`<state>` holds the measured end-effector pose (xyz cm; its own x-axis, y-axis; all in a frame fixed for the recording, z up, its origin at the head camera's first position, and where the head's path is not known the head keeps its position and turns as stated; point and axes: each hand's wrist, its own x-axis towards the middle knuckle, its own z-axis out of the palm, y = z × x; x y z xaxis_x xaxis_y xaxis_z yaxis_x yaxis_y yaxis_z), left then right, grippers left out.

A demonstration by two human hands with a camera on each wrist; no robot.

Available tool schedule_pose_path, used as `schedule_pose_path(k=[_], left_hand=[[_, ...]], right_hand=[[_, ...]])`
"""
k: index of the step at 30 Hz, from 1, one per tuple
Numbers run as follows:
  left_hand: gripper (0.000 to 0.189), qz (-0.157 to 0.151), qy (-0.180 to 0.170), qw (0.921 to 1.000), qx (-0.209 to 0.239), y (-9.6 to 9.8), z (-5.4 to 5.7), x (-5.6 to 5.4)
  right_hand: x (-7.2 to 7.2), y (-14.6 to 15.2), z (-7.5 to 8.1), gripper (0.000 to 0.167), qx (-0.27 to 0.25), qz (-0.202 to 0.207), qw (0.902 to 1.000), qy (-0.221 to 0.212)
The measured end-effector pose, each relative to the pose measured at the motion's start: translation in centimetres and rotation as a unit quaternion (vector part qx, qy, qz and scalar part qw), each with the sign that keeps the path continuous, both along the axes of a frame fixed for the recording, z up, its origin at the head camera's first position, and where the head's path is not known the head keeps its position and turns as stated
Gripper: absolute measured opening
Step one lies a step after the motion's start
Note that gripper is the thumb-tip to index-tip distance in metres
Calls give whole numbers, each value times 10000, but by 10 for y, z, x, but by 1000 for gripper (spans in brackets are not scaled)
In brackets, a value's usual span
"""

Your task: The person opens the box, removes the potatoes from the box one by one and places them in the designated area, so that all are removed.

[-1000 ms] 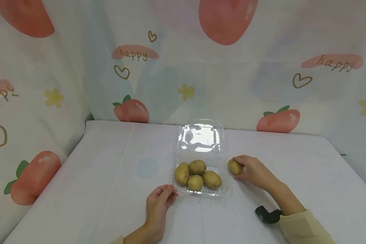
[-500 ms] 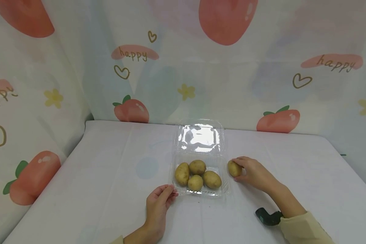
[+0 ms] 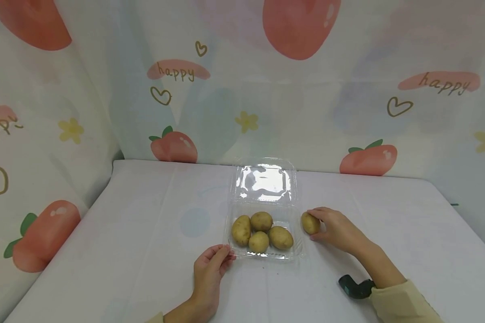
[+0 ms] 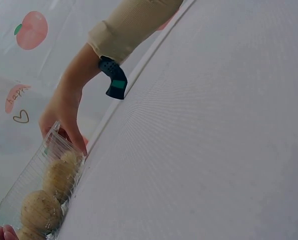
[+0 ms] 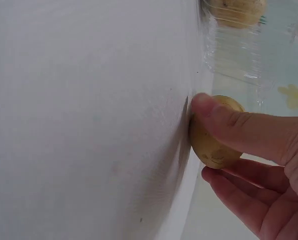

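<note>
A clear plastic clamshell box lies on the table with its lid folded back, and several potatoes sit in its base. My left hand pinches the near left corner of the box between thumb and fingers. Just right of the box, my right hand grips a single potato between thumb and fingertips. In the right wrist view that potato is down at the white cloth, with the thumb across it. The left wrist view shows the box's ribbed side and the potatoes through it.
A white cloth covers the table. Behind it hangs a printed curtain with fruit and "happy" lettering. A dark strapped-on device sticks out at the right wrist, beside the beige sleeve. Tiny dark specks lie before the box.
The right hand and its potato have shifted very slightly left and toward me, and the potato has turned a little more upright. The left hand and the box stay in place.
</note>
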<state>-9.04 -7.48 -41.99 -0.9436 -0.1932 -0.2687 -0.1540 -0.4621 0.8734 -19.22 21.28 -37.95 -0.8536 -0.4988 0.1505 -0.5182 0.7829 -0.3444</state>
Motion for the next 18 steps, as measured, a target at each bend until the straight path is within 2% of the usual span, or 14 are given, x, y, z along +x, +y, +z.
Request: schedule_pose_path(k=[9, 18], left_hand=[[16, -38, -13, 10000, -41, -1, 0, 0], [17, -33, -65, 10000, -37, 0, 1, 0]], right_hand=[[6, -4, 20, 60, -175, -132, 9998, -7], [18, -21, 33, 48, -628, -388, 9972, 74]])
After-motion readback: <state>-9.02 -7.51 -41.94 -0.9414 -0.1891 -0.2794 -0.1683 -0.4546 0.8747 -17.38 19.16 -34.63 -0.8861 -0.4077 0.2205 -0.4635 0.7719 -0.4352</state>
